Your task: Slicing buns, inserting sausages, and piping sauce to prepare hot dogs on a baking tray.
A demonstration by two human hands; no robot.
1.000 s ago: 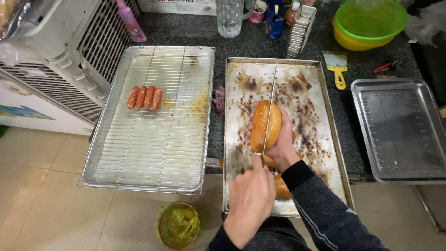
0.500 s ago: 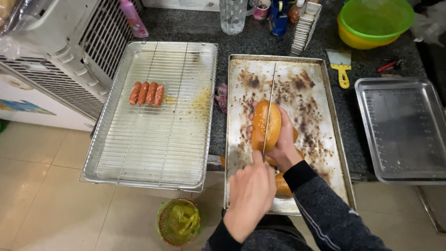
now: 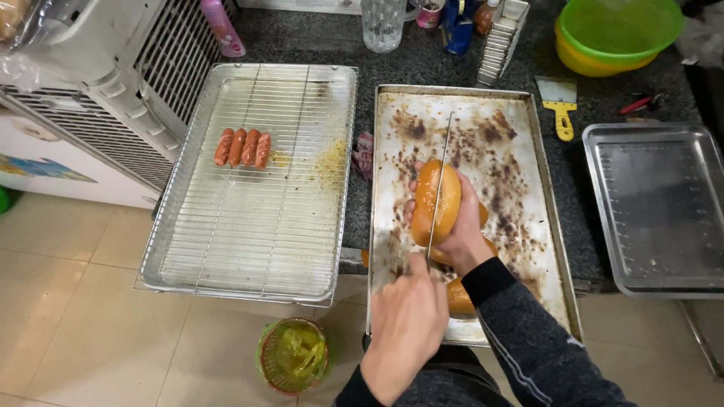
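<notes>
My right hand (image 3: 461, 226) grips a golden bread bun (image 3: 436, 200) held on edge above a stained metal baking tray (image 3: 520, 151). A long thin knife (image 3: 441, 173) is gripped in my left hand (image 3: 406, 328), index finger along its back. The blade runs away from me and sits in the top of the bun. More buns (image 3: 460, 295) lie on the tray under my right wrist, partly hidden by the dark sleeve.
A wire rack over a tray (image 3: 256, 218) on the left carries several sausages (image 3: 242, 148). An empty steel tray (image 3: 664, 211), a yellow scraper (image 3: 561, 105) and stacked green and yellow bowls (image 3: 615, 30) are at right. A green basket (image 3: 294, 356) stands on the floor.
Both hands stay on the bun and the knife. The blade has shifted only slightly in the bun; the view has moved a little.
</notes>
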